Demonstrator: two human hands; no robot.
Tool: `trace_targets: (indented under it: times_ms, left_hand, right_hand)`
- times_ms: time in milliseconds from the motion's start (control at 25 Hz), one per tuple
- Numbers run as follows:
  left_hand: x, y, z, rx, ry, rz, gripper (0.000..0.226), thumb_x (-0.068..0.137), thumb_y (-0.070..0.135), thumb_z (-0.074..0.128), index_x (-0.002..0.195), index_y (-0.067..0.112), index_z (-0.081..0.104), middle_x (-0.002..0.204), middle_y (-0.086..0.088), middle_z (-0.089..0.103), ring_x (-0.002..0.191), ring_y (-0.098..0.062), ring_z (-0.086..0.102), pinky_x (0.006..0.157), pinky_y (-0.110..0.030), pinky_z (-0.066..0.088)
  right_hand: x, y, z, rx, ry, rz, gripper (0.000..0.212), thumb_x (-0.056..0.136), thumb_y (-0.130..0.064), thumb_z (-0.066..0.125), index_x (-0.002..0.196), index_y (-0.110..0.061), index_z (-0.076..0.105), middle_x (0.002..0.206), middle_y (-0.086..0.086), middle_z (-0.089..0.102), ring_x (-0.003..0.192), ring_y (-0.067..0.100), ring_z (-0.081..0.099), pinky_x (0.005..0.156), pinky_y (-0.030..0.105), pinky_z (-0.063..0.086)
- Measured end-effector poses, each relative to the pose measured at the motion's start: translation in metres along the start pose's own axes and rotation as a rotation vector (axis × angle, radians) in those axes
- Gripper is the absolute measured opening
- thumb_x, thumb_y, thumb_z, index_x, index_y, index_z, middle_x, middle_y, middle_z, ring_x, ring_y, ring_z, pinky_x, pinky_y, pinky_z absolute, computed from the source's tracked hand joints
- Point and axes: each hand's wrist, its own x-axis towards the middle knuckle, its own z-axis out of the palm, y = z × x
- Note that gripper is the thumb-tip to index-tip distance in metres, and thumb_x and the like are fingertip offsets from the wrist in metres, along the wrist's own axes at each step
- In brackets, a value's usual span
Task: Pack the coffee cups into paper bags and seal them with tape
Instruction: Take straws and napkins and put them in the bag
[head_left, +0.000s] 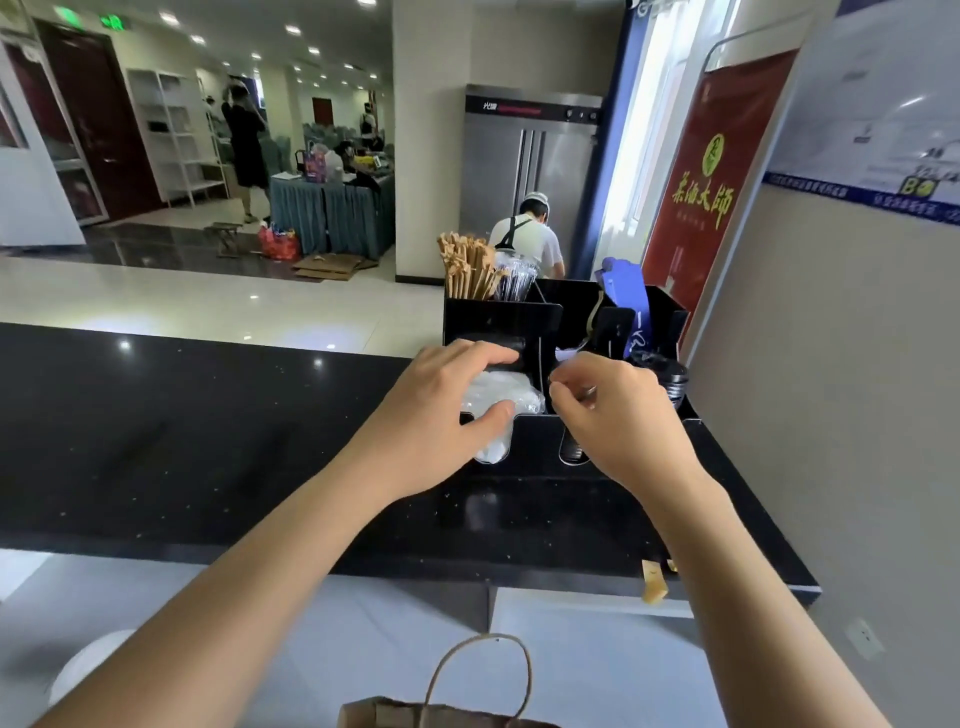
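A brown paper bag (447, 714) with twine handles stands at the bottom edge, below the counter. On the black counter stands a black organizer (535, 441). My left hand (441, 410) grips a stack of clear plastic lids (501, 397) in the organizer's front left slot, thumb on the near side and fingers over the top. My right hand (618, 415) hovers over the neighbouring slot, where black lids (571, 449) show through the cut-out. Its thumb and forefinger pinch something small and thin that I cannot identify. No coffee cup or tape is clearly in view.
The organizer's back slots hold wooden stirrers (467, 267), wrapped straws (514, 278) and blue sleeves (621, 291). More black lids (667, 374) stack at its right. A wall panel (831, 389) closes the right side. A small brown scrap (653, 582) sits at the counter edge.
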Motion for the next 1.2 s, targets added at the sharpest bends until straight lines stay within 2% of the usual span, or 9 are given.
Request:
trace_targets:
  times_ms: [200,400,600,760,880,1040,1200]
  left_hand:
    - [0.051,-0.013,0.005,0.024,0.074,0.008,0.042,0.098,0.031,0.062,0.139,0.028,0.054,0.133,0.012,0.058,0.124,-0.012,0.046,0.099,-0.025,0.037]
    - [0.086,-0.032,0.013,0.080,0.104,-0.012,0.043,0.098,0.031,0.060,0.139,0.025,0.054,0.136,0.009,0.058,0.127,-0.017,0.045,0.105,-0.036,0.041]
    - [0.107,-0.049,0.022,0.097,0.119,-0.029,0.042,0.098,0.030,0.059,0.139,0.026,0.054,0.135,0.010,0.058,0.124,-0.015,0.044,0.102,-0.035,0.041]
    - [0.110,-0.060,0.028,0.082,0.129,-0.028,0.040,0.098,0.030,0.059,0.138,0.027,0.054,0.132,0.012,0.058,0.125,-0.012,0.043,0.102,-0.030,0.039]
    - [0.107,-0.064,0.030,0.070,0.127,-0.022,0.039,0.098,0.030,0.059,0.137,0.028,0.055,0.130,0.014,0.058,0.124,-0.010,0.042,0.101,-0.027,0.038]
    - [0.105,-0.069,0.029,0.065,0.119,-0.008,0.039,0.098,0.029,0.059,0.137,0.029,0.055,0.131,0.013,0.057,0.125,-0.010,0.041,0.102,-0.028,0.038]
    - [0.104,-0.073,0.026,0.058,0.119,-0.005,0.040,0.098,0.029,0.058,0.137,0.029,0.055,0.130,0.013,0.057,0.126,-0.011,0.041,0.103,-0.028,0.038]
  right_hand:
    - [0.059,0.001,0.004,0.026,0.049,-0.009,0.012,0.093,-0.029,0.062,0.098,-0.028,0.073,0.080,-0.014,0.071,0.078,0.011,0.067,0.075,0.037,0.058]
    - [0.115,0.005,0.020,0.040,0.073,0.010,0.012,0.090,-0.028,0.063,0.092,-0.025,0.074,0.079,-0.011,0.073,0.078,0.015,0.068,0.075,0.038,0.058]
    - [0.166,0.012,0.041,0.029,0.110,0.019,0.013,0.088,-0.024,0.066,0.092,-0.019,0.077,0.083,-0.005,0.075,0.083,0.019,0.069,0.074,0.035,0.056]
    - [0.202,0.020,0.065,-0.165,0.105,0.031,0.014,0.085,-0.032,0.069,0.088,-0.023,0.078,0.092,-0.001,0.074,0.096,0.030,0.065,0.083,0.039,0.050]
    - [0.220,0.022,0.078,-0.341,0.076,0.059,0.028,0.086,-0.046,0.071,0.092,-0.018,0.075,0.098,0.004,0.070,0.107,0.034,0.057,0.088,0.039,0.037]
    - [0.235,0.017,0.091,-0.451,0.061,0.098,0.052,0.085,-0.063,0.068,0.101,-0.013,0.070,0.109,0.007,0.068,0.116,0.035,0.054,0.096,0.042,0.036]
    - [0.243,0.014,0.099,-0.469,0.023,0.106,0.045,0.088,-0.050,0.072,0.112,-0.013,0.067,0.117,0.008,0.067,0.121,0.034,0.052,0.098,0.043,0.035]
